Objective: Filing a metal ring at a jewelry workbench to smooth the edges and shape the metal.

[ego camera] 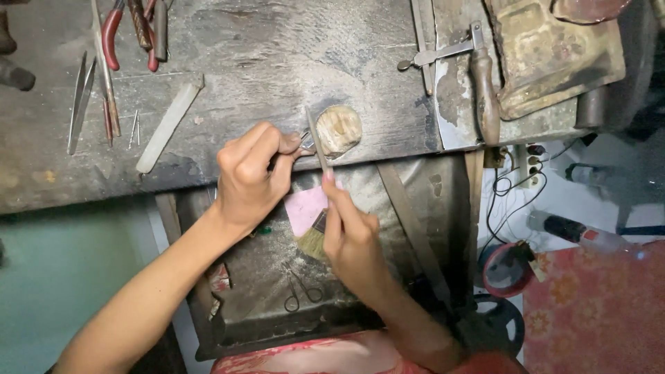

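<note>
While left hand (253, 176) fingers pinch a small metal piece (305, 140), right hand (353, 235) grips a file (318, 142).

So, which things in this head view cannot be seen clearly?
- The small metal piece in the left hand: too small, and the fingers cover most of it.
- The lower end of the thin file: hidden inside the right hand.
- The brush handle: covered by the right hand.
- The pliers: cut off by the top edge.
- The machine at top right: cut off by the top edge.
</note>
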